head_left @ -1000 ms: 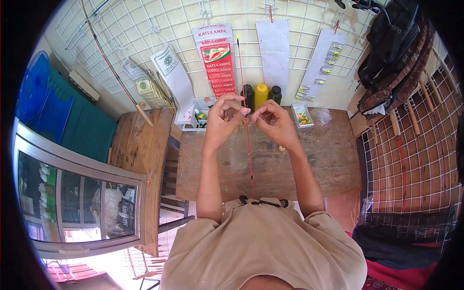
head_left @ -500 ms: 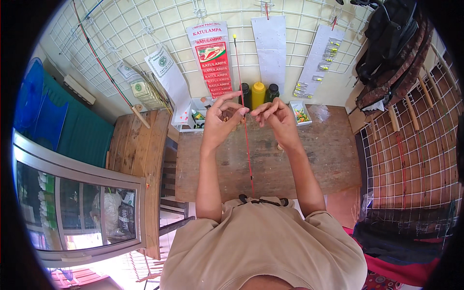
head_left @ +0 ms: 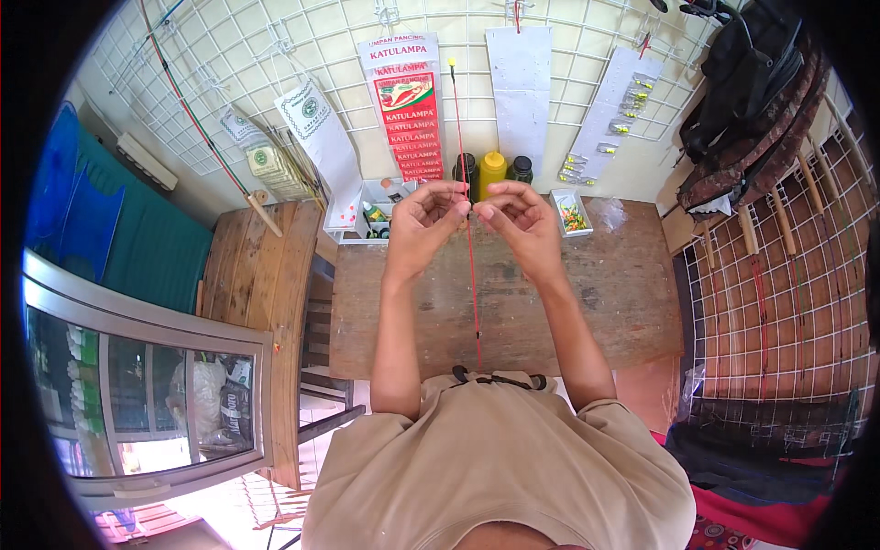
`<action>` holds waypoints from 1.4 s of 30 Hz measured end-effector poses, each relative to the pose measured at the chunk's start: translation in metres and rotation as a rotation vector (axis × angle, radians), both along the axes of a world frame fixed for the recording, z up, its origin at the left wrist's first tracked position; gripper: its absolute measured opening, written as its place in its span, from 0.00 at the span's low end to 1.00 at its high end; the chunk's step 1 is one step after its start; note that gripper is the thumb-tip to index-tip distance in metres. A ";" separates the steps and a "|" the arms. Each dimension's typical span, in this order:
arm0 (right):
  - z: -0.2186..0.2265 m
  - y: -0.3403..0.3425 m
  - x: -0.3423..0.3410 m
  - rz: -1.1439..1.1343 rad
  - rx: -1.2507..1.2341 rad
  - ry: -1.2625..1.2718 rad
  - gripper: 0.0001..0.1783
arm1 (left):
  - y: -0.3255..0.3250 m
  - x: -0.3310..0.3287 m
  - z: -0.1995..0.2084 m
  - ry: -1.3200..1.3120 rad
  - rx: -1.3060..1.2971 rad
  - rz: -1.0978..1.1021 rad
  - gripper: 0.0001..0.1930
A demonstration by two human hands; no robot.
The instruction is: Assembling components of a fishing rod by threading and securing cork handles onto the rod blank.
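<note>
A thin red fishing rod (head_left: pixel 473 275) stands nearly upright before me, with a yellow tip at its top and a dark band low down. My left hand (head_left: pixel 426 227) pinches it between thumb and forefinger, the other fingers curled. Close against the same spot, my right hand (head_left: pixel 524 229) holds its thumb and forefinger together. Whatever is between those right fingertips is too small to make out. The rod's lower end reaches toward my shirt (head_left: pixel 495 449). Both hands are raised above the brown wooden table (head_left: pixel 403 339).
Bottles with a yellow one (head_left: pixel 491 174) in the middle stand behind my hands. White trays of small items, such as one tray (head_left: pixel 575 229) on the right, flank them. Packets hang on a white wire grid (head_left: pixel 312 46). Bags (head_left: pixel 752 101) hang at the right; a glass-sided cabinet (head_left: pixel 147 394) stands left.
My right hand has turned, its fingers now curled with thumb and forefinger meeting beside the rod. My left forefinger has bent down toward the rod. The view has shifted slightly.
</note>
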State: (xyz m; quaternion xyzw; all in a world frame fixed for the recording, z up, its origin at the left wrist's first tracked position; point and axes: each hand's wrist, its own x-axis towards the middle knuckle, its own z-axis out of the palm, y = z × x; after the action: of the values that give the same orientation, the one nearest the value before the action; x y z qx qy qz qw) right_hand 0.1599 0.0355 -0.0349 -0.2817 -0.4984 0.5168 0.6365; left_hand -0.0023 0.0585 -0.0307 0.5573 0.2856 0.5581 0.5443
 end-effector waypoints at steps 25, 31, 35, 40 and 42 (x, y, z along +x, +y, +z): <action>0.006 0.013 0.005 -0.064 0.184 -0.230 0.04 | 0.005 0.001 0.000 -0.012 -0.002 -0.044 0.17; 0.012 0.016 0.005 0.019 0.074 -0.211 0.04 | 0.006 0.002 0.001 -0.040 0.007 -0.019 0.22; 0.010 0.018 0.006 -0.015 -0.010 -0.206 0.05 | 0.005 0.002 0.002 -0.028 0.024 -0.035 0.23; 0.006 0.020 0.007 -0.082 0.028 -0.285 0.05 | 0.005 0.001 0.004 -0.021 0.044 -0.044 0.24; 0.011 0.018 0.008 -0.142 0.050 -0.371 0.05 | 0.006 0.000 0.002 -0.021 0.061 -0.061 0.25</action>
State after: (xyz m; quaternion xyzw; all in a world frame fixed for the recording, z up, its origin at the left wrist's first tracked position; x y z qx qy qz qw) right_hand 0.1682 0.0532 -0.0244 -0.3904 -0.5987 0.3972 0.5756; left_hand -0.0021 0.0649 -0.0290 0.5763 0.2456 0.5554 0.5469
